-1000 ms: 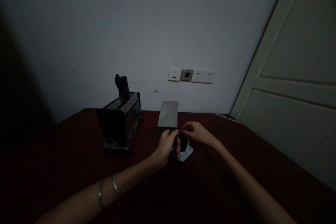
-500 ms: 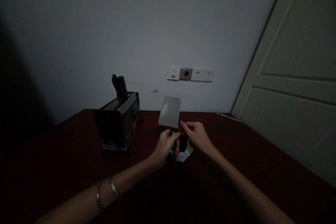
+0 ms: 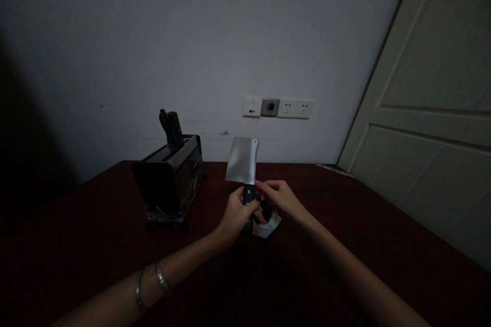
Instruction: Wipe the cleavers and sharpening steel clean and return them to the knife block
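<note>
A cleaver with a broad steel blade and a black riveted handle is held upright in front of me, blade upward. Wrapped round the handle is my left hand, its thumb lying across the front. The curled fingers of my right hand meet the cleaver at its right side, where blade and handle join; some fingertips are hidden. Below and behind the hands, a crumpled white piece of paper or cloth lies on the table beside a dark thing too dim to make out.
To the left stands a black knife block with dark handles sticking out of its top. The dark red table meets a pale wall with sockets. A white panelled door is at the right.
The right hand has moved left, closing the small gap to the cleaver's handle. The cleaver has shifted slightly left and up, and the left hand's grip now sits lower on the handle.
</note>
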The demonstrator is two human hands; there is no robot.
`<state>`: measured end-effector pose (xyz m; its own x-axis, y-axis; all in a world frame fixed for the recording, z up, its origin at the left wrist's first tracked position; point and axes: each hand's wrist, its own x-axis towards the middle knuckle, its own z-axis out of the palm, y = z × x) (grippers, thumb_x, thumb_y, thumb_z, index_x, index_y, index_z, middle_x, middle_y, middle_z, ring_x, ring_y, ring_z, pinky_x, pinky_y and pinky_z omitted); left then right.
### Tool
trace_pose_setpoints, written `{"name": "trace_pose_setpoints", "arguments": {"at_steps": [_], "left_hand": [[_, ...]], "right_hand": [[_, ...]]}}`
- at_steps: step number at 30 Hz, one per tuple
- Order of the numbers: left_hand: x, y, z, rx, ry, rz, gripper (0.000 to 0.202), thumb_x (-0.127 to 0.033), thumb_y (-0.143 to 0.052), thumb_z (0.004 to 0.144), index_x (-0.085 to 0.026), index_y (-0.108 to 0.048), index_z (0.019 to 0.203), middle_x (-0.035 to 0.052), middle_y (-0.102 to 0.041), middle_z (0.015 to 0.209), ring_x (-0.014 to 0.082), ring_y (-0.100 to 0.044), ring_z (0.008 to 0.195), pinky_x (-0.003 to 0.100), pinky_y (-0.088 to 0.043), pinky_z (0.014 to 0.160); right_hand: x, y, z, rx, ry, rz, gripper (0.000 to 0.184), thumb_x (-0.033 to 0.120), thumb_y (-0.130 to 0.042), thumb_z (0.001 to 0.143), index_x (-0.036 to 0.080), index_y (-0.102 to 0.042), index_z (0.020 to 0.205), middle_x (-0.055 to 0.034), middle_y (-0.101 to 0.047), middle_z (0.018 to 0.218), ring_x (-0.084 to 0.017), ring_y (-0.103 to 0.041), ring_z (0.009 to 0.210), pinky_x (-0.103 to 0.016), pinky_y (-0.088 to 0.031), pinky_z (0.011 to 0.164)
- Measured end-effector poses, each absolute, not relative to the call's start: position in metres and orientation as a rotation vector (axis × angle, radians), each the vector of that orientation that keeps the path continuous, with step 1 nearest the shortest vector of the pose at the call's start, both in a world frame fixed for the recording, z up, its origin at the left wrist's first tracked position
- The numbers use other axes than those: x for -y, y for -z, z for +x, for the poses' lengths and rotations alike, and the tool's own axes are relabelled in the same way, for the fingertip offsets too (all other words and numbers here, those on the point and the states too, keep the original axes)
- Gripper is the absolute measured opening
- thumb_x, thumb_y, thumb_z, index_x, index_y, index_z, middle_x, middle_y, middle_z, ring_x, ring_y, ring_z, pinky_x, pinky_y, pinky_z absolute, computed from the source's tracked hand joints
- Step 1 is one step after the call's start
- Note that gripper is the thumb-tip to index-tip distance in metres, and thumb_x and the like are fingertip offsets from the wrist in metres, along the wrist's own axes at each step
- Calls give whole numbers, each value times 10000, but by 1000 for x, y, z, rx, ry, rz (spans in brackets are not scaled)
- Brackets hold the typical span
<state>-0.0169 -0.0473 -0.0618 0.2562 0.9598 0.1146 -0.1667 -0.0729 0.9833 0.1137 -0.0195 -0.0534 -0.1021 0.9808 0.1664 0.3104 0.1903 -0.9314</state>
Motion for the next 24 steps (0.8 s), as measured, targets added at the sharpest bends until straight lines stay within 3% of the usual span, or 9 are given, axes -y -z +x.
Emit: {"name": "trace_pose_setpoints", "arguments": {"at_steps": [5,16,24], "left_hand": [[47,63,-15,-881,-1148,1237,186,-146,-500,618,-159,-440,793,-65,-518,511,108,-510,327,205,-417,305],[47,69,-13,-926,-1144,1284,117,-175,-499,661,-169,-428,754,-63,-512,498,118,-493,305,242,-425,310],[45,80,-11,-1057,-1122,1388,133,-118,-481,663,-146,-471,792,-68,-493,457,93,-460,294,192,-369,323]], "right_hand": [[23,52,107,1500,-1084,-1231,380,494,-557,713,167,-488,533,67,-410,397,-49,-333,300,-178,-246,280],[24,61,98,1484,-1241,-1240,392,515,-567,708,161,-517,547,51,-446,366,-47,-318,295,-176,-218,287],[19,70,99,1485,-1234,-1276,343,416,-622,696,156,-504,505,44,-452,320,-52,-351,282,-180,-183,298]]}}
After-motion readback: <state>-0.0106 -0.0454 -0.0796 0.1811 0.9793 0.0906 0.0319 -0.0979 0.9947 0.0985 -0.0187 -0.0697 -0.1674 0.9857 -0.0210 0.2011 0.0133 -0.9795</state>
